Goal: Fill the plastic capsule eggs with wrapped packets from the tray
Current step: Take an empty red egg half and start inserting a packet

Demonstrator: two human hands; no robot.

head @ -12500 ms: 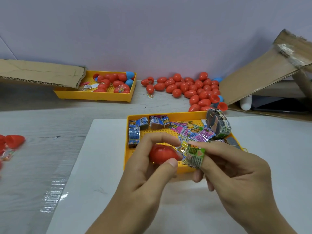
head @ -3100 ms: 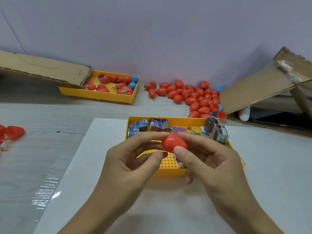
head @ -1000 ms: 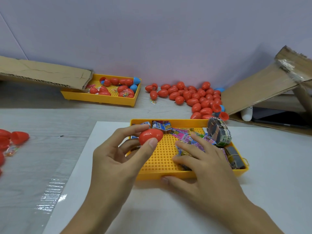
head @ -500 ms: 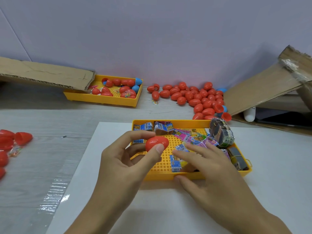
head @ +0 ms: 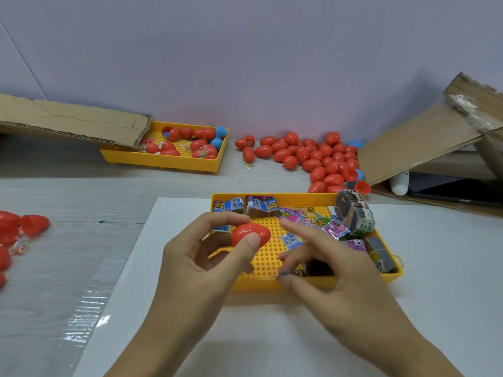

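My left hand (head: 206, 265) holds a closed red capsule egg (head: 249, 234) between thumb and fingers, above the left part of the near yellow tray (head: 272, 284). Wrapped packets (head: 292, 238) in blue, pink, purple and green lie across the tray's back and right side. My right hand (head: 340, 270) reaches over the tray's front middle. Its index finger points toward the egg, while its thumb and middle finger pinch a dark packet (head: 315, 268) at the front rim. That packet is mostly hidden under the hand.
A banded bundle of packets (head: 353, 213) leans on the tray's back right corner. A pile of red eggs (head: 313, 156) lies by the wall, and a second yellow tray (head: 174, 164) with eggs stands at the back left. Cardboard flaps (head: 424, 142) rise at the right and left. More red eggs (head: 16, 229) lie at the far left.
My right hand has drawn toward the tray's front rim, its thumb and middle finger closing on a dark packet and uncovering a blue packet. The left hand keeps its hold on the red egg.
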